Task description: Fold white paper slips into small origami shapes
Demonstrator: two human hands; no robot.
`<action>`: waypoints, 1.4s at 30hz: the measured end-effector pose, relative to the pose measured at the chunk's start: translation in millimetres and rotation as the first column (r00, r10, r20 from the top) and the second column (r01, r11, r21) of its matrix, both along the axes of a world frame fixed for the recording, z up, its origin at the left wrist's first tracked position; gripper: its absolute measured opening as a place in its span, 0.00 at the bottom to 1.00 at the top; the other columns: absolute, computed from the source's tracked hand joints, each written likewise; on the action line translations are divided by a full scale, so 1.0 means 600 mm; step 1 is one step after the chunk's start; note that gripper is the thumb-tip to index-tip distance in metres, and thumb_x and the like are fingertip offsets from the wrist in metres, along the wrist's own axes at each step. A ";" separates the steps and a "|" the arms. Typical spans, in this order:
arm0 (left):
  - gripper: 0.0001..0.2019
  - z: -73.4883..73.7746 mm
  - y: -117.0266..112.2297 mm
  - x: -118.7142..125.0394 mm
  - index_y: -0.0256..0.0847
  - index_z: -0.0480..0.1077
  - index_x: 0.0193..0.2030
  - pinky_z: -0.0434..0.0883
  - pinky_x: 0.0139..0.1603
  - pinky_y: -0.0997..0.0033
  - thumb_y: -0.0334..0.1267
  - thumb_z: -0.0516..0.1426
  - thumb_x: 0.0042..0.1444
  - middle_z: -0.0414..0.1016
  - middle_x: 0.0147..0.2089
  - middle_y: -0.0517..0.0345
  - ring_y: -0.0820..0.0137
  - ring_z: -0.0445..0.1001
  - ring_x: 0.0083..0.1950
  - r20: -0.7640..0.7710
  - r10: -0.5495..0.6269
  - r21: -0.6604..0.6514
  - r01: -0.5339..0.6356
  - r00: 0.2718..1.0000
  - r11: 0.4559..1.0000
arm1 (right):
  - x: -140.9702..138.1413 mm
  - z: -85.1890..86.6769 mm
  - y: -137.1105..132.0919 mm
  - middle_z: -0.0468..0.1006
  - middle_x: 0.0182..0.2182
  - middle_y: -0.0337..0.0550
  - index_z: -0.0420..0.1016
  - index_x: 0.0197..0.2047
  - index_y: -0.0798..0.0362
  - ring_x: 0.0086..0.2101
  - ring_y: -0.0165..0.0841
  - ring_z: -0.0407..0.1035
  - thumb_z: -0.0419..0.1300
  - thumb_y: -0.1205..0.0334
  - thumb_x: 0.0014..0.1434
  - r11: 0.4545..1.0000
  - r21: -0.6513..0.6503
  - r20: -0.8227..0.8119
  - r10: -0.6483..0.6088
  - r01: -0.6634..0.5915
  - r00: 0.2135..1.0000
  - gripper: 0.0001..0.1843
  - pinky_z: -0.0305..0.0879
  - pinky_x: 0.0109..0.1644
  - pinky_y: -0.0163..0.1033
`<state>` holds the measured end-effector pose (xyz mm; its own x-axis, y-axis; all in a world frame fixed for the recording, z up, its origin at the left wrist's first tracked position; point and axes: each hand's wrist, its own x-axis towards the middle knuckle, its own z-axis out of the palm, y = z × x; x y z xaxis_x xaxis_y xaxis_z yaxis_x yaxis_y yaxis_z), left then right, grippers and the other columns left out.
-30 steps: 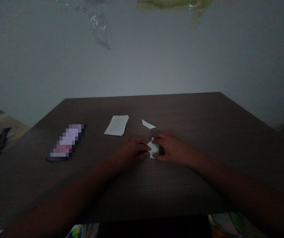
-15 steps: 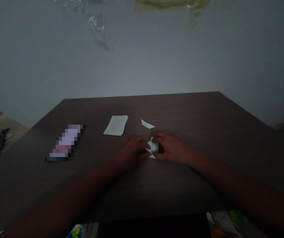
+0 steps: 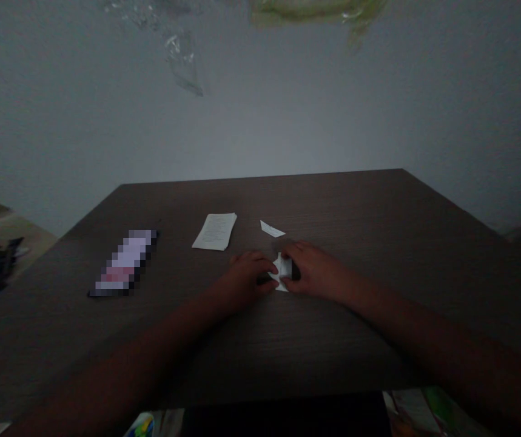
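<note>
**Q:** What do the hands hold?
**A:** Near the table's middle, the left hand and right hand curl partly closed, gripping from either side a small folded white paper that rests on the dark wood-grain table.

**Q:** Is any writing legible?
**A:** A loose printed white sheet, far and left of the hands, carries lines of text too small to read. Further left, an oblong pink-and-white item is pixelated; its label and kind cannot be told.

**Q:** What else lies close by?
**A:** A white paper scrap lies just beyond the folded paper, not touching it. Clear plastic film clings to the grey wall beyond the table.
</note>
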<state>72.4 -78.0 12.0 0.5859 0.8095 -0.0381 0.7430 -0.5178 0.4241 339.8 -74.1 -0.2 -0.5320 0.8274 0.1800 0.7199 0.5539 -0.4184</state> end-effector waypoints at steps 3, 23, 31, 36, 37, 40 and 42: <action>0.11 0.000 -0.001 0.001 0.50 0.91 0.63 0.77 0.85 0.39 0.35 0.73 0.78 0.93 0.71 0.48 0.45 0.87 0.78 -0.001 -0.004 -0.001 0.004 1.000 1.000 | 0.000 -0.003 0.013 0.92 0.53 0.49 0.86 0.55 0.45 0.55 0.52 0.86 0.79 0.63 0.71 0.999 -0.040 0.002 -0.033 0.033 0.999 0.13 0.80 0.61 0.53; 0.10 -0.009 0.005 0.001 0.50 0.90 0.61 0.80 0.82 0.38 0.37 0.73 0.77 0.93 0.69 0.48 0.43 0.88 0.76 0.020 -0.017 0.026 0.016 1.000 1.000 | 0.000 -0.049 0.072 0.88 0.47 0.46 0.86 0.49 0.45 0.47 0.46 0.81 0.74 0.64 0.77 0.971 0.024 -0.110 -0.235 0.239 0.966 0.04 0.77 0.54 0.48; 0.15 -0.002 -0.002 -0.003 0.51 0.89 0.68 0.79 0.86 0.39 0.36 0.71 0.78 0.93 0.72 0.47 0.45 0.88 0.77 0.003 -0.039 0.045 0.039 0.999 0.998 | 0.011 -0.037 0.062 0.89 0.48 0.48 0.89 0.47 0.47 0.52 0.47 0.83 0.70 0.68 0.80 0.994 0.019 -0.104 -0.109 0.111 0.989 0.08 0.77 0.62 0.51; 0.16 0.003 -0.004 -0.005 0.54 0.91 0.68 0.79 0.84 0.40 0.38 0.72 0.77 0.93 0.70 0.49 0.45 0.88 0.76 -0.010 -0.051 0.064 0.051 0.999 0.997 | 0.012 -0.041 0.046 0.89 0.51 0.49 0.88 0.48 0.45 0.57 0.50 0.82 0.73 0.63 0.79 0.996 0.047 -0.104 -0.071 0.076 0.992 0.03 0.78 0.69 0.57; 0.16 0.003 -0.004 -0.006 0.53 0.91 0.68 0.78 0.84 0.40 0.38 0.71 0.78 0.93 0.71 0.48 0.45 0.88 0.76 -0.009 -0.053 0.058 0.054 0.999 0.997 | 0.010 -0.041 0.044 0.89 0.51 0.49 0.88 0.48 0.45 0.57 0.50 0.82 0.74 0.62 0.78 0.996 0.041 -0.101 -0.076 0.080 0.992 0.03 0.78 0.68 0.57; 0.16 0.001 -0.003 -0.006 0.51 0.91 0.69 0.77 0.85 0.40 0.37 0.71 0.78 0.92 0.73 0.47 0.44 0.87 0.77 -0.013 -0.053 0.035 0.054 0.998 0.998 | 0.005 -0.040 0.043 0.89 0.51 0.49 0.87 0.47 0.45 0.57 0.50 0.83 0.76 0.61 0.78 0.995 -0.001 -0.097 -0.097 0.098 0.990 0.04 0.79 0.68 0.57; 0.17 -0.001 -0.002 -0.007 0.50 0.90 0.69 0.77 0.86 0.40 0.37 0.71 0.78 0.91 0.73 0.46 0.44 0.86 0.78 -0.013 -0.043 0.033 0.043 0.999 0.999 | 0.003 -0.038 0.043 0.88 0.52 0.50 0.87 0.48 0.46 0.58 0.50 0.83 0.76 0.60 0.78 0.994 -0.025 -0.094 -0.109 0.107 0.990 0.04 0.79 0.69 0.57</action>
